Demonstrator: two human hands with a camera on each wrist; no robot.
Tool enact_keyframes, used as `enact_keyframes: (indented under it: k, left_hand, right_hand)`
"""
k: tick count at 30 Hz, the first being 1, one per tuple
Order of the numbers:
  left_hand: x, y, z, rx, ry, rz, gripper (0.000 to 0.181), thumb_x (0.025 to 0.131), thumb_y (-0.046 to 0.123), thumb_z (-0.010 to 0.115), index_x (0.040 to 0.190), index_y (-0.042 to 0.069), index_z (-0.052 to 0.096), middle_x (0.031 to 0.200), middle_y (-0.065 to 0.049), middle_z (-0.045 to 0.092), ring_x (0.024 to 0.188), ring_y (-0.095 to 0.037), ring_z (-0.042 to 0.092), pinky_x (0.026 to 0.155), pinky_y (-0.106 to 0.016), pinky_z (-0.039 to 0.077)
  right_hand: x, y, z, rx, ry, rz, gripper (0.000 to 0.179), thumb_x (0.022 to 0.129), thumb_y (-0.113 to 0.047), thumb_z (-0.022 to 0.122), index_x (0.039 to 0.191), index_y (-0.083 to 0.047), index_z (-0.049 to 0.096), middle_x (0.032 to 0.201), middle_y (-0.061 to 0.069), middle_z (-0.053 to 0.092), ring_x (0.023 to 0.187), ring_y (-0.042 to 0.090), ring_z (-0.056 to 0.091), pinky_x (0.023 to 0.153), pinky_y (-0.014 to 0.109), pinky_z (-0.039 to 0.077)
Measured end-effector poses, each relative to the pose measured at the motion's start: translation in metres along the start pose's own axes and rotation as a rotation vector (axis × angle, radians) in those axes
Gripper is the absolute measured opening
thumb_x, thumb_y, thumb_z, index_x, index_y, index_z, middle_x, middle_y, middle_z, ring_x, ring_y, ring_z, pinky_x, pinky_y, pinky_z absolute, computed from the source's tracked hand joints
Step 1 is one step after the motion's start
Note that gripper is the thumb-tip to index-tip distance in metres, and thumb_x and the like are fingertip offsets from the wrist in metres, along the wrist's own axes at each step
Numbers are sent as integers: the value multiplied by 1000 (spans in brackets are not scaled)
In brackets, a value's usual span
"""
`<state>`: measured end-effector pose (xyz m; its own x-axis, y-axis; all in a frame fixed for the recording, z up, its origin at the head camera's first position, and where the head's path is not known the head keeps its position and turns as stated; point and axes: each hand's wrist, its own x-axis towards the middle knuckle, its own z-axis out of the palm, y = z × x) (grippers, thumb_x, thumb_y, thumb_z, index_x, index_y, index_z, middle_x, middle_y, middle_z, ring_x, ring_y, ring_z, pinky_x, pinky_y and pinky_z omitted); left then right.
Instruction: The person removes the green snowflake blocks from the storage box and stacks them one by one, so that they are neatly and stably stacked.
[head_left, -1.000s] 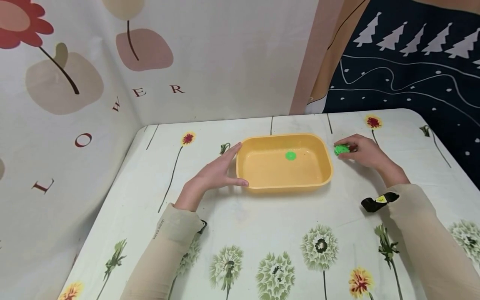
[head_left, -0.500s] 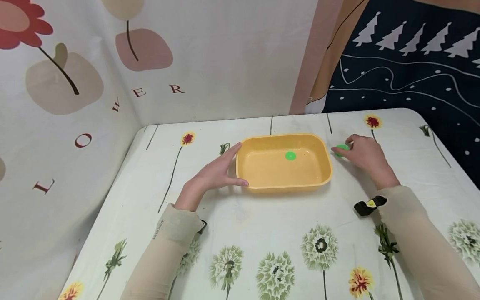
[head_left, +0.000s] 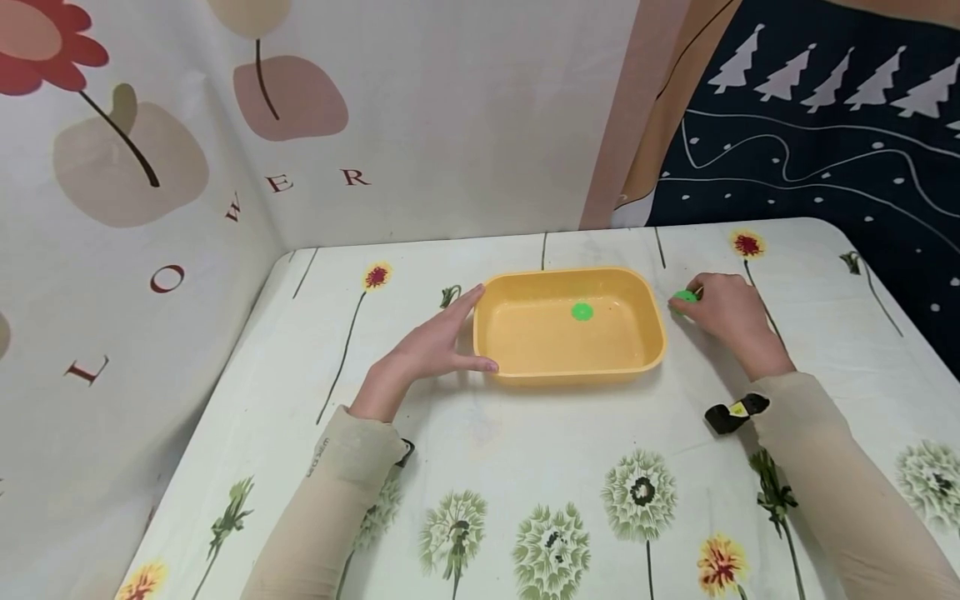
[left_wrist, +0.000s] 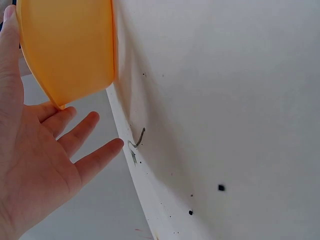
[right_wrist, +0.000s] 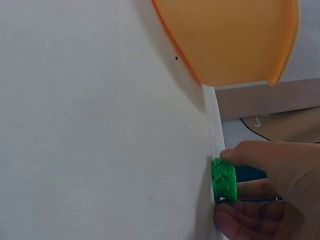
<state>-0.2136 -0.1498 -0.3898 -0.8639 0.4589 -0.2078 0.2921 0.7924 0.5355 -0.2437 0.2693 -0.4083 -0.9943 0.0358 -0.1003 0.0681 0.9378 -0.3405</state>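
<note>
A yellow rectangular tub (head_left: 555,372) stands on the table. At its left end is my left hand (head_left: 431,343), with the thumb on the near corner and the index finger at the far one. In the left wrist view, its other fingers (left_wrist: 85,131) extend straight, apart from the tub. Right of the tub, my right hand (head_left: 731,312) pinches a small green round piece (right_wrist: 224,179) between thumb and fingers. Ridges run around the piece's side, and it sits low at the tabletop. Inside the tub lies a flat green disc (head_left: 582,312).
A white flower-printed cloth (head_left: 525,450) covers the table. White printed fabric (head_left: 465,125) hangs behind and to the left. Dark fabric with white trees (head_left: 810,158) hangs at the back right. A black wrist camera (head_left: 731,417) sits at the right sleeve.
My right hand has turned over the green piece and its forearm has shifted left, with the fingers now covering more of the piece. The left hand and the tub have stayed put.
</note>
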Motion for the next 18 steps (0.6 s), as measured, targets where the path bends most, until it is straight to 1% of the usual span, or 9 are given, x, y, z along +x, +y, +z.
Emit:
enact_keyframes:
  k: [3, 7, 11, 18]
  left_hand:
    - [1, -1, 0, 2, -1, 1, 124, 73, 59, 82, 162, 27, 2, 170, 3, 7, 156, -22, 16, 124, -50, 26]
    - [1, -1, 0, 1, 0, 1, 124, 73, 59, 82, 162, 27, 2, 170, 4, 7, 156, -22, 16, 123, -50, 27]
    - [1, -1, 0, -5, 0, -4, 124, 72, 60, 82, 162, 28, 2, 170, 4, 8, 156, -23, 16, 123, -51, 27]
    - [1, -1, 1, -14, 1, -4, 124, 72, 60, 82, 162, 29, 2, 170, 4, 8, 156, -23, 16, 123, -52, 27]
  right_hand:
    - [-1, 0, -1, 12, -7, -1, 53, 91, -38, 67, 115, 9, 64, 93, 23, 68, 78, 31, 52, 62, 34, 45]
    - [-3, -1, -2, 23, -31, 5, 54, 91, -37, 69, 119, 9, 63, 102, 25, 67, 84, 34, 54, 71, 43, 51]
    - [-2, -2, -2, 12, -49, 0, 53, 90, -33, 71, 121, 8, 62, 109, 28, 66, 88, 37, 56, 78, 50, 52]
    - [-1, 1, -2, 13, -55, -4, 54, 89, -33, 73, 123, 7, 60, 113, 28, 65, 93, 38, 56, 82, 52, 51]
